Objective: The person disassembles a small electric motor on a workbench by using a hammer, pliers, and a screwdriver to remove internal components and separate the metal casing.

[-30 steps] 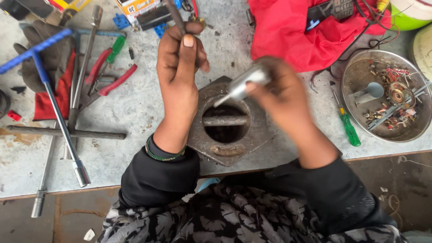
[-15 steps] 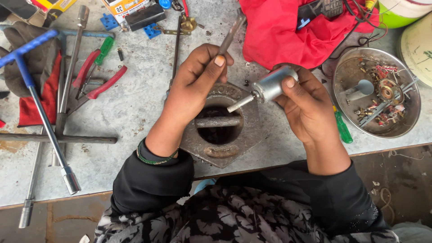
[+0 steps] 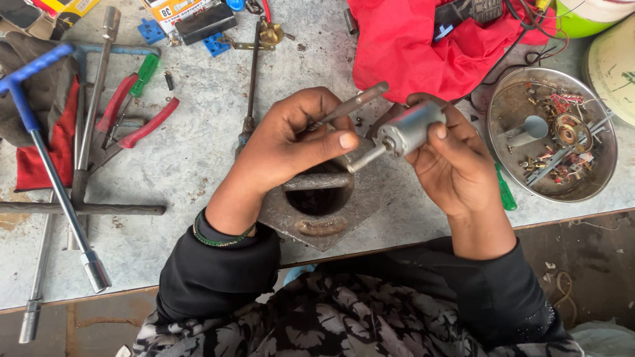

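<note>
I see my left hand point(image 3: 294, 142) closed around a thin metal rod point(image 3: 350, 106), thumb extended toward the motor shaft. My right hand point(image 3: 450, 162) is clamped on a small cylindrical motor point(image 3: 410, 129), fingers wrapped over its body, shaft pointing left and down. The motor sits between both hands, raised above a metal plate point(image 3: 370, 205) with a round hole that lies on the surface point(image 3: 198, 152). The two hands nearly meet at the shaft. To the right stands a metal bowl point(image 3: 503, 112) of small parts; a red cloth point(image 3: 410, 46) lies behind the hands. A blue-handled wrench point(image 3: 40, 158) and red pliers point(image 3: 142, 129) lie at the left.
</note>
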